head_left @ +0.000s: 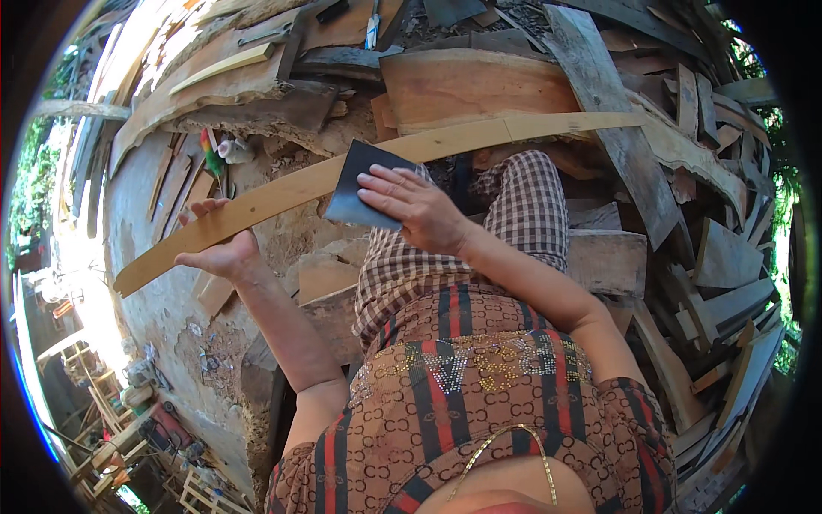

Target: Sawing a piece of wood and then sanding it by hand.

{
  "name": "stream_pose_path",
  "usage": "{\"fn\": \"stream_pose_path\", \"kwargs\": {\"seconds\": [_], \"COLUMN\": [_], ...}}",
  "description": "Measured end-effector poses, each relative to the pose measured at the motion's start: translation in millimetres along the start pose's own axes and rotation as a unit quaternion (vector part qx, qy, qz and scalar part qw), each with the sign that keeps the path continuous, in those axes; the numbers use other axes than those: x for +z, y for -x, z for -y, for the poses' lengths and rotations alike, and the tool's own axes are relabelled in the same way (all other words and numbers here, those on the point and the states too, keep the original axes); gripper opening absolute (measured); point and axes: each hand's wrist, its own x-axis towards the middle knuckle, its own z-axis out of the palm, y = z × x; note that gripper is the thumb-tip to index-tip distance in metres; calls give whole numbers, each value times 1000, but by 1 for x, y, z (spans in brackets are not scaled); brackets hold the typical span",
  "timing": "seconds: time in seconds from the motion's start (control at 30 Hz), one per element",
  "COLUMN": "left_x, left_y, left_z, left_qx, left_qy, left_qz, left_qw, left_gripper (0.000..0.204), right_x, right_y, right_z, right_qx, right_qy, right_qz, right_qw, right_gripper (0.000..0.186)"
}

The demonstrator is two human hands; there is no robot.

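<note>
A long, pale wooden strip (287, 190), smooth and slightly curved in this view, stretches from the left across my lap to the upper right. My left hand (224, 248) supports it near its left end, with the palm beneath and fingertips showing past the far edge. Over the strip's middle lies a dark grey sheet of sandpaper (349, 190). The fingers of my right hand (409, 204) press the sheet from above; my right thumb is hidden. The strip's far right part rests over or passes above a grey weathered plank (612, 141).
Wide rough boards (479, 90) lie ahead of my knees. Stacked offcuts (728, 283) crowd the right side. At the upper left, a slab carries a wrench (264, 36) and a short pale stick (223, 68). A blue-handled tool (372, 31) lies farther back.
</note>
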Motion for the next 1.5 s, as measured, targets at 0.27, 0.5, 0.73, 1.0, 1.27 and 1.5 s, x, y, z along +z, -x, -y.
{"fn": "stream_pose_path", "kwargs": {"seconds": [0.27,0.5,0.73,1.0,1.27,1.5], "left_x": [31,39,32,44,9,-3], "left_y": [26,33,32,19,9,-11], "left_z": [13,13,22,-46,-83,-107], "left_qx": [-29,-24,-21,-8,-46,-86], "left_qy": [30,7,26,90,125,135], "left_qz": [43,61,75,84,263,234], "left_qw": [998,998,997,992,955,959], "left_gripper": [75,73,74,71,23,21], "right_x": [-76,14,-102,-36,-115,-107], "right_y": [71,-17,76,6,39,35], "right_z": [-171,20,-140,-2,-105,-83], "right_qx": [369,-47,370,-27,140,-5], "right_qy": [167,-36,155,6,114,53], "right_qz": [-134,-35,-111,-80,-117,-140], "right_qw": [905,998,909,996,976,989], "right_gripper": [22,39,21,31,31,31]}}
